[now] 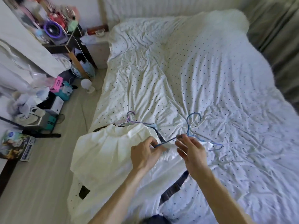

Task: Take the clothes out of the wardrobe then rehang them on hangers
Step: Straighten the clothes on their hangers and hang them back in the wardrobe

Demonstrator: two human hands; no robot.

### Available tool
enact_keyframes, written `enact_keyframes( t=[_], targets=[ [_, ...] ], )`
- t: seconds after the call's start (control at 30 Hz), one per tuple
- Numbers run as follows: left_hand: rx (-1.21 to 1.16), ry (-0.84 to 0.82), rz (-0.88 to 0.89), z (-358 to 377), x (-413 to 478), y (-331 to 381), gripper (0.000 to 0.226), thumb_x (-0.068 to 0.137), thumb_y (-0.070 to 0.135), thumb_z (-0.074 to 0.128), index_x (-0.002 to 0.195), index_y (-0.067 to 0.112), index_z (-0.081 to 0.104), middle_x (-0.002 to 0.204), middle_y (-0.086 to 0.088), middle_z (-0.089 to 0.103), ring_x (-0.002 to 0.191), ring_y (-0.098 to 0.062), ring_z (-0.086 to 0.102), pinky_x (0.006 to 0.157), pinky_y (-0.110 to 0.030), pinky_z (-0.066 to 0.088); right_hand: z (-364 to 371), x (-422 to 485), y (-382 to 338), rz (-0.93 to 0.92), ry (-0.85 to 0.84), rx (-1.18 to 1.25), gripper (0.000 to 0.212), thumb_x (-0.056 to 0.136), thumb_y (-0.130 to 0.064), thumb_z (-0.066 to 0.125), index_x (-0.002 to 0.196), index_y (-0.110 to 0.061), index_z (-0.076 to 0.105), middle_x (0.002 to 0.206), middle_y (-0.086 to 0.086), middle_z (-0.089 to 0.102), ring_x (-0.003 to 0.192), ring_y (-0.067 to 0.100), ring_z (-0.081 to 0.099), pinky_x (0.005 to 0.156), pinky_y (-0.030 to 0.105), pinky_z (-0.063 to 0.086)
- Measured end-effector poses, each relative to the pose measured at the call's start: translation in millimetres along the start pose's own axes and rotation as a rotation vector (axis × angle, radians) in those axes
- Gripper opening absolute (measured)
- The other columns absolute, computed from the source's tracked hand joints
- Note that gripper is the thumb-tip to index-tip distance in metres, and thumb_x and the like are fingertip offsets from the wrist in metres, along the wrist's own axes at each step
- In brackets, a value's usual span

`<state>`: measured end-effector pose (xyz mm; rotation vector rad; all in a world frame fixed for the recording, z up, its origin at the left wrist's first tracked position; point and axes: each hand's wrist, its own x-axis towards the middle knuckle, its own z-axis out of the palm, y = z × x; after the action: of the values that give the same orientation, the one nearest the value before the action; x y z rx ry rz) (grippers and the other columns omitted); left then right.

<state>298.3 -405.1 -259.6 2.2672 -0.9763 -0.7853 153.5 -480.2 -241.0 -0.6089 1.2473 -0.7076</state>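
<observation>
Your one head camera looks forward and down from above and behind your left hand (146,155) and right hand (192,155), close over both, with the bed (178,70) stretching beyond them and floor (48,183) left of your left hand.

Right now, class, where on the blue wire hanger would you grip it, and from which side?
Probably the twisted neck of the blue hanger, under the hook, reached from the near side: the hook points away across the bed, and the left hand and right hand pinch its thin arm.
</observation>
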Motion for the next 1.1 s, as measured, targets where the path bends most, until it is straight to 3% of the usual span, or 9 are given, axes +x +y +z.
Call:
enact_keyframes(
  t=[0.13,0.27,0.4,0.63,0.7,0.77,0.87,0.97,1.1],
  targets=[
    [0.088,-0.190,0.259,42.1,-52.4,105.6,0.026,0.079,0.056,0.059,0.085,0.031,0.055,0.063,0.016,0.060,0.068,-0.004,0.059,0.061,-0.023,0.040,-112.0,-53.3,-53.8,-0.217,0.186,0.104,0.019,0.100,-0.021,0.059,0.088,-0.010,0.069,0.083,-0.001,0.077,0.066,0.007,0.068,0.059,0.018,0.051],
    [0.041,-0.600,0.525,88.2,-114.2,224.0,0.021,0.085,0.049,0.062,0.096,0.031,0.065,0.096,0.016,0.067,0.099,-0.007,0.063,0.091,-0.031,0.051,-243.2,-117.7,-104.8,-0.467,0.424,0.170,0.020,0.100,-0.025,0.059,0.091,-0.009,0.068,0.079,-0.002,0.072,0.062,0.007,0.060,0.053,0.013,0.049],
    [0.066,-0.826,0.813,142.3,-194.2,334.1,0.017,0.094,0.039,0.062,0.103,0.025,0.068,0.093,0.014,0.066,0.091,-0.008,0.065,0.086,-0.027,0.052,-360.4,-197.6,-138.0,-0.689,0.622,0.182,0.022,0.098,-0.023,0.062,0.080,-0.011,0.067,0.071,-0.005,0.070,0.056,0.006,0.056,0.057,0.015,0.051],
    [0.095,-1.152,1.166,237.8,-342.6,471.7,0.014,0.096,0.036,0.061,0.108,0.031,0.064,0.098,0.015,0.069,0.080,0.002,0.065,0.075,-0.021,0.053,-507.1,-326.9,-133.7,-0.858,0.939,0.069,0.022,0.098,-0.025,0.062,0.086,-0.008,0.069,0.074,-0.003,0.071,0.057,0.006,0.054,0.060,0.016,0.051],
    [0.090,-1.252,1.268,259.8,-384.4,497.5,0.027,0.094,0.041,0.064,0.120,0.036,0.061,0.106,0.017,0.066,0.090,0.004,0.064,0.070,-0.016,0.050,-535.0,-354.0,-124.3,-0.879,1.021,0.011,0.022,0.097,-0.027,0.063,0.085,-0.012,0.072,0.072,-0.001,0.070,0.058,0.009,0.052,0.060,0.020,0.048],
    [0.066,-1.353,1.388,280.6,-424.4,518.1,0.044,0.092,0.047,0.066,0.133,0.035,0.056,0.120,0.016,0.063,0.105,0.000,0.063,0.079,-0.014,0.049,-560.5,-376.1,-114.2,-0.866,1.080,-0.027,0.023,0.096,-0.036,0.064,0.087,-0.017,0.074,0.075,0.003,0.070,0.060,0.015,0.052,0.061,0.026,0.046],
    [0.009,-1.506,1.531,309.1,-479.9,540.2,0.055,0.088,0.048,0.069,0.139,0.037,0.052,0.130,0.016,0.060,0.115,-0.001,0.059,0.092,-0.017,0.050,-595.3,-400.3,-98.3,-0.770,1.182,-0.130,0.027,0.090,-0.050,0.061,0.087,-0.027,0.075,0.071,-0.002,0.068,0.056,0.007,0.052,0.055,0.020,0.043],
    [0.014,-1.688,1.593,335.6,-527.9,548.2,0.047,0.090,0.034,0.073,0.134,0.030,0.058,0.122,0.009,0.067,0.108,-0.005,0.065,0.093,-0.025,0.054,-620.9,-419.2,-78.6,-0.652,1.295,-0.135,0.029,0.093,-0.040,0.060,0.083,-0.017,0.074,0.063,0.002,0.061,0.053,0.011,0.048,0.055,0.030,0.039],
    [0.008,-1.928,1.610,358.6,-582.1,541.9,0.025,0.092,0.021,0.072,0.116,0.020,0.065,0.096,0.006,0.075,0.091,-0.009,0.070,0.086,-0.022,0.054,-633.4,-447.6,-49.1,-0.506,1.449,-0.094,0.022,0.098,-0.028,0.061,0.089,-0.019,0.078,0.058,-0.011,0.061,0.046,0.000,0.046,0.048,0.013,0.035]
  ],
)
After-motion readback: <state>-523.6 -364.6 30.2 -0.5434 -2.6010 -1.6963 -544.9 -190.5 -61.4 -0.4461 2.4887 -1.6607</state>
